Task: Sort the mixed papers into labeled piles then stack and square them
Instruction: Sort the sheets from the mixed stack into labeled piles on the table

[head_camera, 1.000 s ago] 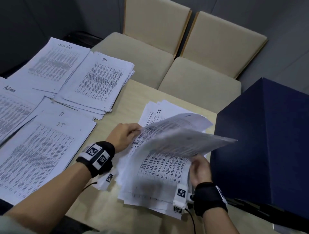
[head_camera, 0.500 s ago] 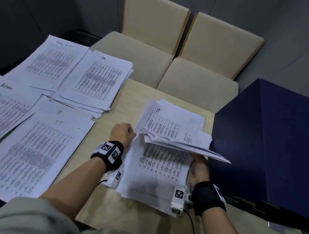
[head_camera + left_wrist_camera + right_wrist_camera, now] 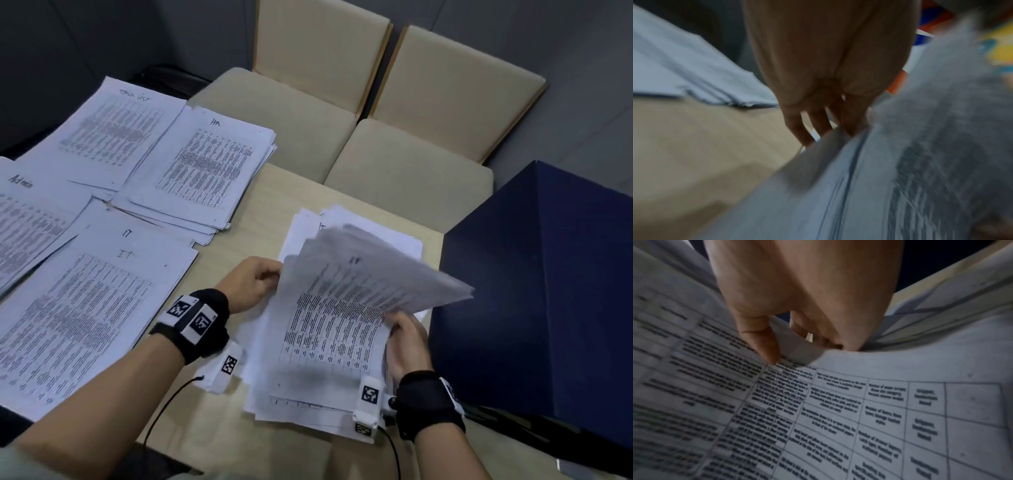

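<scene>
Slip risk in the lifted sheets

Right hand (image 3: 406, 342) pinches a fanned sheaf (image 3: 370, 270) raised off the mixed pile (image 3: 308, 387) on the table (image 3: 219, 421). Left hand (image 3: 251, 282) grips its left edge. Loose sheets could slide out and scatter, perhaps onto the IT pile (image 3: 85, 308).

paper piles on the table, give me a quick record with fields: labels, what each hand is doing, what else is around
labelled piles: Task list, HA, Admin, IT
unsorted stack: in front of the person, beside the blue box
lifted sheets: fanned up off the stack
left hand: grips the sheets' left edge
right hand: pinches the sheets' right edge
surface: wooden table
behind: two beige chairs
</scene>
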Available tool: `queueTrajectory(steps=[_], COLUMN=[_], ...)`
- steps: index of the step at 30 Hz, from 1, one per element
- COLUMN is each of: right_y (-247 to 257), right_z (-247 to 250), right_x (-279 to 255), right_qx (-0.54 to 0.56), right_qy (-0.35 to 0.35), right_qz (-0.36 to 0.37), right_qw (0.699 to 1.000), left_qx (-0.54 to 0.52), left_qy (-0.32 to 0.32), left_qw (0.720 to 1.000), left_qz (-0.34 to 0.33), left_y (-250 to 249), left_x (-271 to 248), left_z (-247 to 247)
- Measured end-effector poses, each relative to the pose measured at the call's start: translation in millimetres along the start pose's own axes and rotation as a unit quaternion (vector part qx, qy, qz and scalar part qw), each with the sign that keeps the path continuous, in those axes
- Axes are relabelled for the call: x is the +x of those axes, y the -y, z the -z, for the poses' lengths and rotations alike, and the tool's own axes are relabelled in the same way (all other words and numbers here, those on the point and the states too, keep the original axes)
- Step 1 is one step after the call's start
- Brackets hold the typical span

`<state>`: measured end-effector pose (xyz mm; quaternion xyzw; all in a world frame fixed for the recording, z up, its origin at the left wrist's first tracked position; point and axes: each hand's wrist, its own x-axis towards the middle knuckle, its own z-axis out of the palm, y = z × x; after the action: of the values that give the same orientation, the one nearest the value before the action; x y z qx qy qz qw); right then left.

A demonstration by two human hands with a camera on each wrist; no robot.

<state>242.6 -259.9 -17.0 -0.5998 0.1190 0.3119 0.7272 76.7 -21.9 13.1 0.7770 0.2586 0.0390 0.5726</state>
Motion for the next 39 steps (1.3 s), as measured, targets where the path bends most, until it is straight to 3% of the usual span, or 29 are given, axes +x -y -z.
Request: queueTrajectory(steps=[2, 4, 6, 8, 10, 14, 16, 19, 20, 21, 23, 25, 27, 30, 32, 34, 37, 39], right_y=[-1.2, -2.7, 0.0, -0.1, 0.4, 3.6, 7.1, 4.1, 2.5, 2.0, 1.7, -0.9, -2.6, -2.5, -0.8, -1.2, 3.5, 15.0], right_z=[-0.5, -1.2, -4.6, -4.4, -2.0, 5.8, 7.6, 9.0, 8.8, 7.6, 5.0, 4.3, 6.4, 10.2, 10.7, 9.0, -0.1, -8.2], right_x=[1.2, -0.6, -7.6, -7.8, -4.7, -4.0, -5.8, -3.9, -3.0, -3.0, -2.7, 1.9, 5.6, 4.8, 0.4, -0.8, -3.1, -5.1], right_qx=[-0.032, -0.043, -0.055, -0.065, -0.054, -0.061, -0.063, -0.047, -0.04, -0.032, -0.01, -0.006, -0.052, -0.079, -0.088, -0.1, -0.073, -0.059], right_qy=[-0.003, 0.006, 0.02, 0.02, -0.011, 0.004, 0.003, 0.004, 0.001, 0.006, 0.01, 0.001, -0.022, -0.03, -0.038, -0.038, -0.07, -0.072], right_qz=[0.008, 0.021, 0.033, 0.039, 0.029, 0.006, 0.0, 0.005, 0.004, 0.0, -0.009, -0.016, -0.014, -0.037, -0.036, -0.026, 0.009, 0.026], right_qw=[0.999, 0.999, 0.998, 0.997, 0.998, 0.998, 0.998, 0.999, 0.999, 0.999, 1.0, 1.0, 0.998, 0.996, 0.995, 0.994, 0.995, 0.995], left_qx=[-0.059, -0.033, 0.081, 0.194, 0.223, 0.32, 0.404, 0.535, 0.545, 0.527, 0.427, 0.247, 0.076, -0.022, -0.032, -0.014, 0.046, -0.001], left_qy=[0.04, 0.029, -0.048, -0.127, -0.146, -0.119, -0.09, -0.063, -0.065, -0.073, -0.084, -0.065, -0.019, 0.063, 0.049, 0.038, 0.09, 0.068], left_qw=[0.996, 0.996, 0.99, 0.96, 0.944, 0.93, 0.902, 0.837, 0.832, 0.845, 0.9, 0.966, 0.996, 0.997, 0.995, 0.996, 0.992, 0.996], left_qz=[0.047, 0.079, 0.102, 0.159, 0.193, 0.135, 0.122, 0.097, 0.08, 0.058, 0.01, -0.03, -0.03, 0.044, 0.075, 0.085, 0.071, 0.056], left_y=[-2.7, 0.7, 11.0, 20.8, 21.5, 15.3, 10.3, -5.4, -10.4, -13.3, -10.3, -2.7, 1.2, 7.4, 10.4, 9.0, 0.6, -7.6], left_x=[-2.4, 0.2, 10.3, 17.9, 23.1, 27.7, 27.1, 20.5, 18.1, 16.1, 13.7, 10.7, 7.2, 6.1, 7.7, 7.8, 6.0, 3.6], left_z=[-2.5, -5.3, -9.5, -12.8, -16.8, -18.8, -16.1, -10.3, -8.1, -5.1, 0.8, 3.3, 1.7, -4.2, -5.3, -7.3, -12.4, -18.5])
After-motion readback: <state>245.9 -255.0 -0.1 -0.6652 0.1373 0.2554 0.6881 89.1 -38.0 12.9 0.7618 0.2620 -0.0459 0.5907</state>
